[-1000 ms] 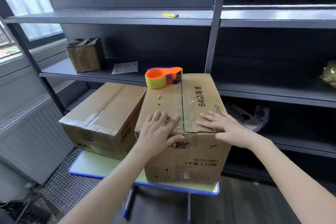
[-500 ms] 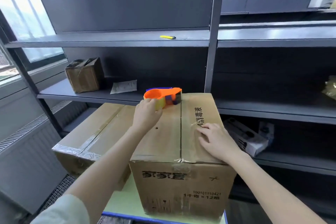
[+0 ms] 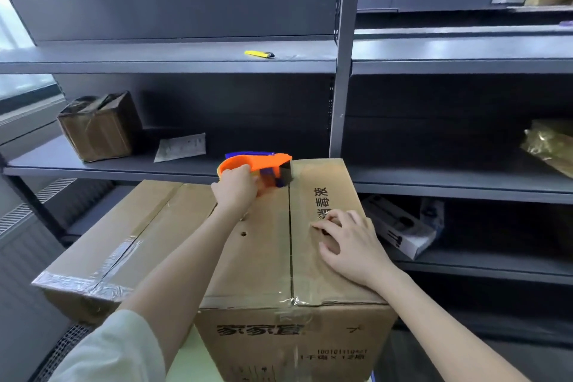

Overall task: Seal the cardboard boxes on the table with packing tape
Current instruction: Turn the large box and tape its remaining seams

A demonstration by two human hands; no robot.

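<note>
A tall cardboard box [image 3: 266,257] with printed characters stands in front of me, its top flaps closed along a centre seam. At its far edge sits an orange tape dispenser [image 3: 263,164], which my left hand [image 3: 234,191] grips by the handle. My right hand [image 3: 347,242] rests on the right flap with the fingers partly curled. A second, lower box [image 3: 124,245] lies to the left, its seams covered with clear tape.
Dark grey shelving [image 3: 341,71] stands right behind the boxes. On it are a small brown box [image 3: 96,127], a paper sheet [image 3: 181,147], a yellow cutter [image 3: 259,54], a white carton [image 3: 403,232] and a crumpled bag [image 3: 548,146].
My left hand left the near top of the box, reached to the far edge and took hold of the dispenser. My right hand slid farther back along the right flap.
</note>
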